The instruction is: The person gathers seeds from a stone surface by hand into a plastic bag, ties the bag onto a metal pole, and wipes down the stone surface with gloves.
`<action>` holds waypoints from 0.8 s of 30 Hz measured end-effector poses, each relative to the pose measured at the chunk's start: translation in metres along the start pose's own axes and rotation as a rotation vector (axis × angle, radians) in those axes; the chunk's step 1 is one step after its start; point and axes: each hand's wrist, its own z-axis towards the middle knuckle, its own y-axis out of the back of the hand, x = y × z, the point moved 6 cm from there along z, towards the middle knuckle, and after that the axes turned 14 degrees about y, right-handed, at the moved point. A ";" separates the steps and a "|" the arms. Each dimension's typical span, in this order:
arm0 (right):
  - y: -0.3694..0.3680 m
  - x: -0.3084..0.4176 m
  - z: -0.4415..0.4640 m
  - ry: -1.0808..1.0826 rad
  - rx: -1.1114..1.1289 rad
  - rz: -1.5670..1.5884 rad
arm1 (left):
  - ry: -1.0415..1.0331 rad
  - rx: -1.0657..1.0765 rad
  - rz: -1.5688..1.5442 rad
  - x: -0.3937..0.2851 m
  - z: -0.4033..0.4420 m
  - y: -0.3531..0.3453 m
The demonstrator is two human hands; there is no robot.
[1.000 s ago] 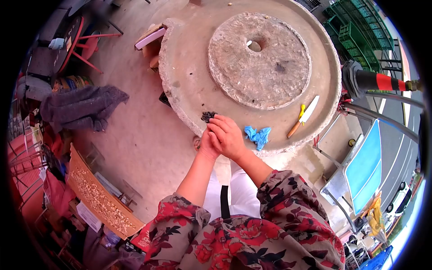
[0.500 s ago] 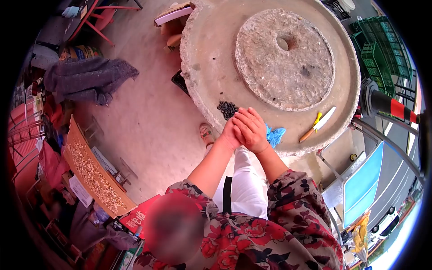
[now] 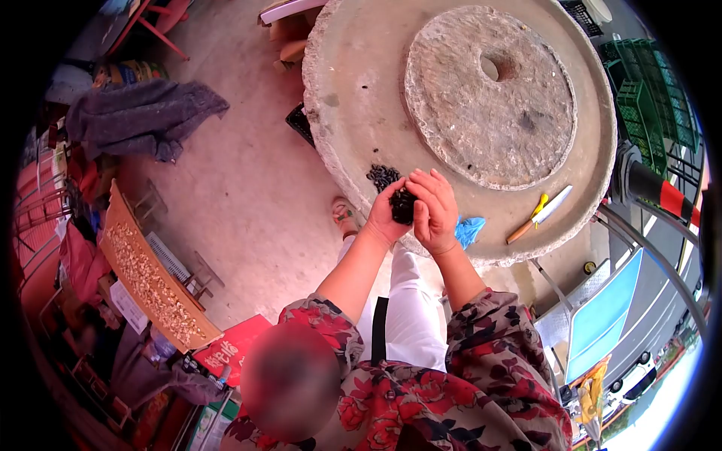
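Note:
A heap of small, dark, bean-like pieces (image 3: 402,205) lies cupped between my two hands; their exact kind is too small to make out. My left hand (image 3: 383,219) curls under and around them from the left. On the other side, my right hand (image 3: 436,209) has its fingers curved against the heap, with its thumb raised. Just beyond my left fingertips, more dark bean-like pieces (image 3: 382,177) lie piled on the round stone basin (image 3: 353,90). Right of my right hand, a crumpled blue glove or bag (image 3: 470,231) rests near the basin's rim.
A round millstone (image 3: 481,113) with a hole sits inside the basin. At the right lies a wooden-handled knife (image 3: 553,204) with a yellow tool (image 3: 540,203) against it. A tray of pale pieces (image 3: 147,274) stands at left; green crates (image 3: 639,113) stand beyond the basin.
My hands were closed together, hiding what they held. They have parted at the top, and the dark pieces now show between them. The view has shifted slightly.

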 end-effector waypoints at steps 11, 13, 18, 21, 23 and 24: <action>-0.144 -0.171 0.036 -0.133 0.347 -0.238 | -0.202 0.054 -0.084 -0.127 -0.048 0.017; -0.178 -0.192 0.049 -0.065 0.448 -0.354 | -0.225 0.046 -0.076 -0.143 -0.057 0.025; -0.217 -0.200 0.040 0.030 0.623 -0.534 | -0.234 0.013 -0.086 -0.158 -0.066 0.040; -0.213 -0.168 0.000 0.048 0.699 -0.473 | -0.202 0.006 -0.098 -0.154 -0.063 0.040; -0.204 -0.137 -0.041 0.082 0.819 -0.422 | -0.185 -0.006 -0.103 -0.150 -0.059 0.039; -0.194 -0.122 -0.058 0.072 0.852 -0.371 | -0.179 -0.010 -0.097 -0.147 -0.058 0.037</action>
